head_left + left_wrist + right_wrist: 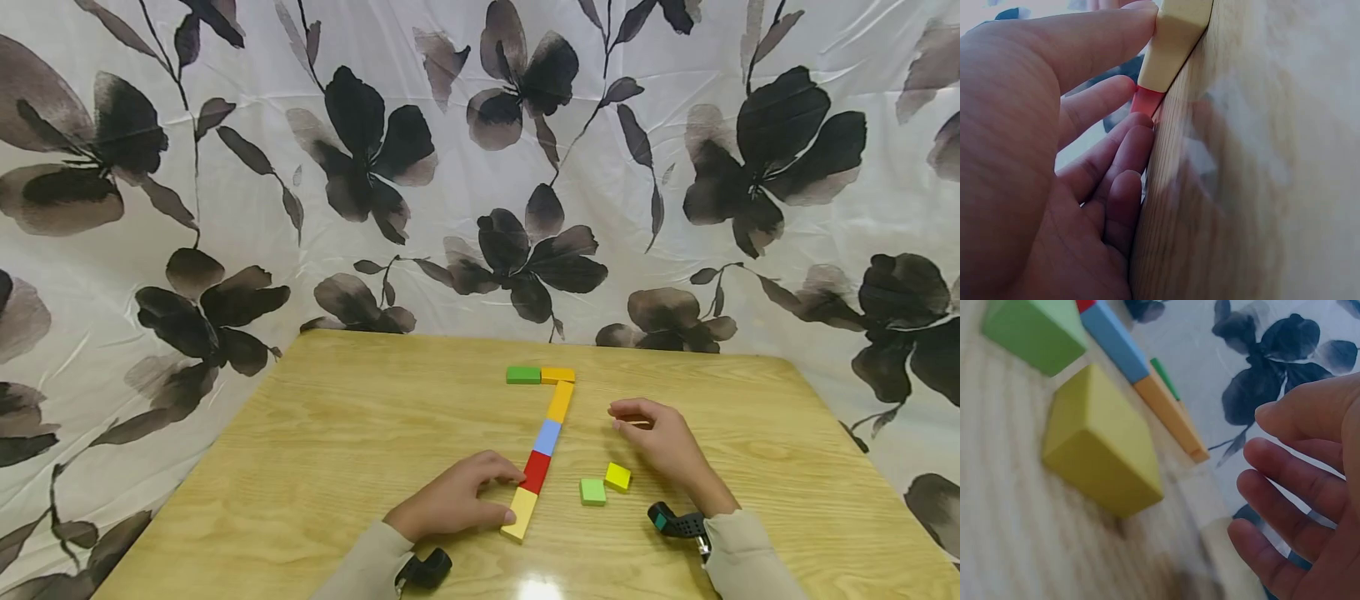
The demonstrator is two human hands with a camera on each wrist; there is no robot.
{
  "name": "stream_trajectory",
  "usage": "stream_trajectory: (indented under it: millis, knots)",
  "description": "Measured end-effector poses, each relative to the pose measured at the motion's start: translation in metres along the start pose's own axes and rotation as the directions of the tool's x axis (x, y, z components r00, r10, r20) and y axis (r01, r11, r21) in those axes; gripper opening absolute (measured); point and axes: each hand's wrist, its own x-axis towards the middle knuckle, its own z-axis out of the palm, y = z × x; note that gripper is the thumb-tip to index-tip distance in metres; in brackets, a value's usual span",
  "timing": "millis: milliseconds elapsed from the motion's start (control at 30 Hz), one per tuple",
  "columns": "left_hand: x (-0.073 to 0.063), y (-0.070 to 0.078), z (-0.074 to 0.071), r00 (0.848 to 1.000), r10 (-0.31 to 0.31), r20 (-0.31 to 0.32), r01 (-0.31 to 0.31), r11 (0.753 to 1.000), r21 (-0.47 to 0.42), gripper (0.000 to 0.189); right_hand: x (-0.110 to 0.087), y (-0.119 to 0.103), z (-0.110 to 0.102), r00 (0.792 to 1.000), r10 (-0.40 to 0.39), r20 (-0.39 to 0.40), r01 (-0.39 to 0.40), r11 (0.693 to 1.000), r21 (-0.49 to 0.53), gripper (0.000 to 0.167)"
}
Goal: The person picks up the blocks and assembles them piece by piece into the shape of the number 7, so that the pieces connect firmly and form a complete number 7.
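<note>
A row of rectangular blocks slants across the table: a pale yellow block [519, 515] nearest, then a red block [536, 472], a blue block [547, 438] and an orange block [560, 402]. At its far end a second orange block [558, 376] and a green block [523, 376] turn left. My left hand [463, 497] touches the row's left side, thumb against the pale yellow block and index fingertip at the red one. To the right of the row, my right hand [667, 446] holds nothing, its fingers loosely bent. Nearest it are a yellow cube [1100, 444] and a light green cube [592, 492].
The wooden table [360, 408] carries all the blocks. Behind and beside it hangs a white cloth [450, 183] with dark flowers. Black wrist straps with devices [675, 522] sit at both cuffs, low over the table.
</note>
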Motion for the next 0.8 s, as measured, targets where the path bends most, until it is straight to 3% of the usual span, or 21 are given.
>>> stream_trajectory:
  millis: [800]
  knots:
    - [-0.001,0.001,-0.001,1.000,-0.006,-0.002,0.006,1.000,0.006,0.047,-0.041,0.008,-0.002,0.985,0.075,0.157,-0.080,0.996,0.026,0.033]
